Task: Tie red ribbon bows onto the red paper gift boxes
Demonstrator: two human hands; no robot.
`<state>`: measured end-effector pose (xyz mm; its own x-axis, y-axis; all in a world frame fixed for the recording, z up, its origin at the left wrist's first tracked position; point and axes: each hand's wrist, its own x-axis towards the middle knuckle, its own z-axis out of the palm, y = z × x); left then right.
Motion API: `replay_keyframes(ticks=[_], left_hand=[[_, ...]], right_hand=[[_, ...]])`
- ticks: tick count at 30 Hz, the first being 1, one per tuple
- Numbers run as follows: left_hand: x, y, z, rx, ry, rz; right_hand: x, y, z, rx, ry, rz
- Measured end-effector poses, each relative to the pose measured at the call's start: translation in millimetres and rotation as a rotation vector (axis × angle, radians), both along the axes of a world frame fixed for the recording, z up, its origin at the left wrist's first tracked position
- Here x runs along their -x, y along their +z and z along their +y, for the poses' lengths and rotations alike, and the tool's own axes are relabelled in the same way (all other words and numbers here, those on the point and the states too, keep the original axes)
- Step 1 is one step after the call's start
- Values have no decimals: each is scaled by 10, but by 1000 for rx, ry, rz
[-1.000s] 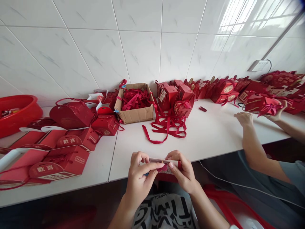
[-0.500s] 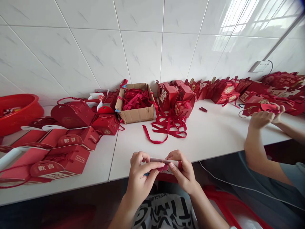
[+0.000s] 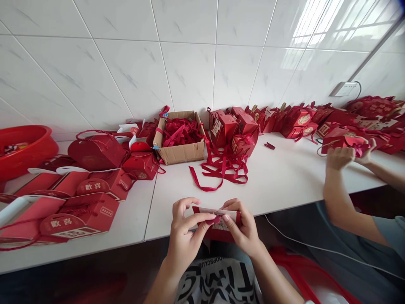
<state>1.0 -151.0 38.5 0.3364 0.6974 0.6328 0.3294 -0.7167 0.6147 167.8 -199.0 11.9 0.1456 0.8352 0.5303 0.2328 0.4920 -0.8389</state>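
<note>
Between my hands, at the table's front edge, is a red box [image 3: 223, 234] with a pale inner flap along its top. My left hand [image 3: 188, 230] pinches a small piece of dark red ribbon [image 3: 213, 220] between thumb and forefinger, its other fingers raised. On the box's right side, my right hand [image 3: 242, 226] grips the flap, with the thumb close to the ribbon. The fingertips of both hands almost meet at the middle of the flap. Past them on the white table [image 3: 177, 185] lies a tangle of loose red ribbons [image 3: 226, 169].
A cardboard box [image 3: 182, 154] of red ribbons stands behind. Open red boxes [image 3: 85, 215] and a red basin [image 3: 28, 145] are at left. More red boxes [image 3: 300, 122] line the wall. At right, a person's hands [image 3: 341, 157] hold a red box.
My left hand has shifted slightly left with its fingers raised, showing more of the box's flap. The other person's hands at right have moved a little.
</note>
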Motion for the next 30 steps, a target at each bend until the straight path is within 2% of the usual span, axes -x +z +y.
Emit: replay_keyframes(ticks=[4, 10, 30], left_hand=[[-17, -29, 17, 68, -56, -30], [-62, -66, 73, 95, -58, -61], [-128, -144, 113, 65, -6, -76]], right_hand=[[20, -68, 58, 23, -26, 28], [47, -158, 187, 24, -89, 57], [30, -211, 221, 32, -40, 138]])
